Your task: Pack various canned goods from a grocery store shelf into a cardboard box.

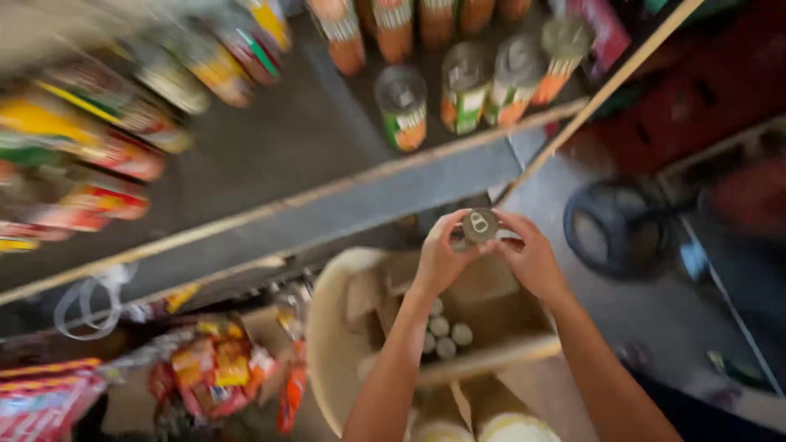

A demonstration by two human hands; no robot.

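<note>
Tin can (480, 225), small, round, grey pull-tab lid upward, sits gripped between both hands (485, 255) above an open carton (491, 315).

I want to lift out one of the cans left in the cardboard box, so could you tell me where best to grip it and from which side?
Come from straight above. The cans stand upright and packed together in the cardboard box, so only their round tops show. Pinch one just under its top rim, starting with an outer can, probably where fingers find room.
</note>
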